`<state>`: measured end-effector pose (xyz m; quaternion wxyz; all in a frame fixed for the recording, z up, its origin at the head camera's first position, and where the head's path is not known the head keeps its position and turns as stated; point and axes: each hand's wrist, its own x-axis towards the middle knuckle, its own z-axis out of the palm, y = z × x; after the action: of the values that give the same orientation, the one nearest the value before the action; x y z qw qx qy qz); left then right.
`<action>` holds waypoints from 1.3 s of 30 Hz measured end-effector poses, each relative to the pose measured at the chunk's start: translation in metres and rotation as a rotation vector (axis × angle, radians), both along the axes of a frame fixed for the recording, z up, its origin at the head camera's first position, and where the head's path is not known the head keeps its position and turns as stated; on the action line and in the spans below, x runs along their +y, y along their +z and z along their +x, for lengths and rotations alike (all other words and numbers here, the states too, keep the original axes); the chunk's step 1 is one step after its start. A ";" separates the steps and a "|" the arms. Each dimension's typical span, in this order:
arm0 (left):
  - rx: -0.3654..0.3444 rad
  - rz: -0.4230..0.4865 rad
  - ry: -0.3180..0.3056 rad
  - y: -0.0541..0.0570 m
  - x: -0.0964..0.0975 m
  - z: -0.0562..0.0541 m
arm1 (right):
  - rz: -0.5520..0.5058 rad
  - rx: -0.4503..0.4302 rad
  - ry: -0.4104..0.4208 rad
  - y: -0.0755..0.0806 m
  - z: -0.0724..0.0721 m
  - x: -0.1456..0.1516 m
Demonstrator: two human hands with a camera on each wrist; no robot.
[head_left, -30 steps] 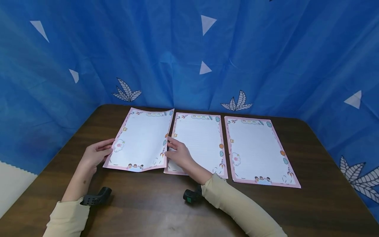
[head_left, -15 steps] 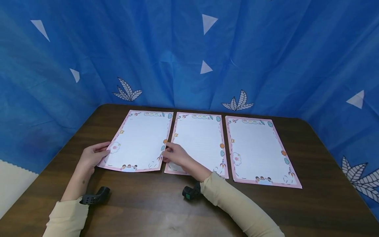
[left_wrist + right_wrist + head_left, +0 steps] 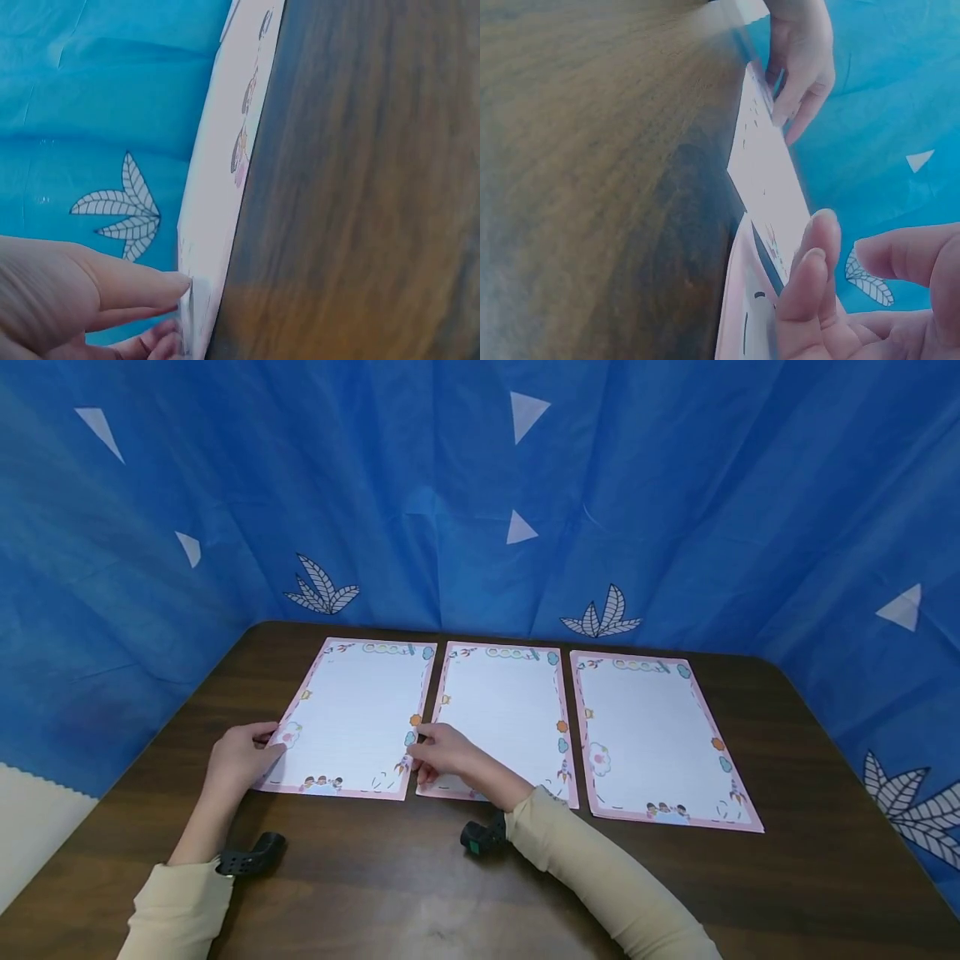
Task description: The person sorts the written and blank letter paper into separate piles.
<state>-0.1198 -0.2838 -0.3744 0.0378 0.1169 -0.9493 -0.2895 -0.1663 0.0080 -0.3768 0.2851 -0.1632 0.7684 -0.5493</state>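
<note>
Three sheets of pink-bordered, cartoon-printed writing paper lie side by side on the table. At the left sheet (image 3: 352,718), my left hand (image 3: 238,760) touches the left edge, its thumb reaching over the border. The left wrist view shows that thumb (image 3: 154,289) and the fingers ending at the paper's edge, a gap between them. My right hand (image 3: 446,752) is at the same sheet's right edge, over the middle sheet (image 3: 502,718). In the right wrist view its thumb (image 3: 900,255) and fingers (image 3: 806,292) are apart, with no paper visible between them.
The right sheet (image 3: 660,743) lies slightly offset on paper beneath it. Brown wooden table (image 3: 390,893) surrounds the sheets. A blue patterned curtain (image 3: 450,485) hangs behind the table. Black wrist cameras (image 3: 251,853) are worn on both wrists.
The left sheet, bowed and raised a second ago, has come down flat and shifted slightly left toward me. Both hands moved down with it, and the right fingers have loosened from its edge.
</note>
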 end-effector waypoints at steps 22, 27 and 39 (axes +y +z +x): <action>0.052 0.105 -0.227 0.043 0.064 -0.003 | 0.251 0.446 -0.049 0.020 0.015 0.130; 0.045 0.168 -0.284 0.040 0.094 -0.012 | 0.268 0.428 -0.107 0.017 0.018 0.165; -0.093 0.380 -0.323 0.012 0.146 -0.027 | 0.172 0.304 -0.209 0.003 0.024 0.189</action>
<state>-0.1473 -0.1377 -0.3623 -0.0755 -0.0180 -0.8848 -0.4594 -0.1427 0.1972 -0.3735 0.1203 -0.1388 0.8594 -0.4771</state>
